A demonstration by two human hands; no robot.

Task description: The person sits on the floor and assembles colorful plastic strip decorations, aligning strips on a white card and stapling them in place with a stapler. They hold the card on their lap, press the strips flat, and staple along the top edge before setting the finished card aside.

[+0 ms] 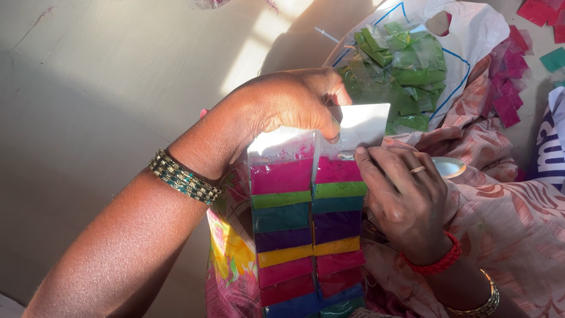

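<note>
My left hand (288, 103) grips the top edge of a clear plastic sheet of colour-powder pouches (306, 235), thumb pressed on its white top flap (365, 123). The sheet hangs in two columns of pink, green, teal, purple, yellow, red and blue pouches. My right hand (403, 197), with a ring and a red thread bracelet, rests flat against the sheet's right column and holds it steady over my lap.
A white plastic bag (471, 35) full of small green powder packets (406, 65) lies just beyond my hands. Loose pink packets (509, 88) lie at the right on patterned pink cloth (512, 224). Bare grey floor (106, 88) spreads to the left.
</note>
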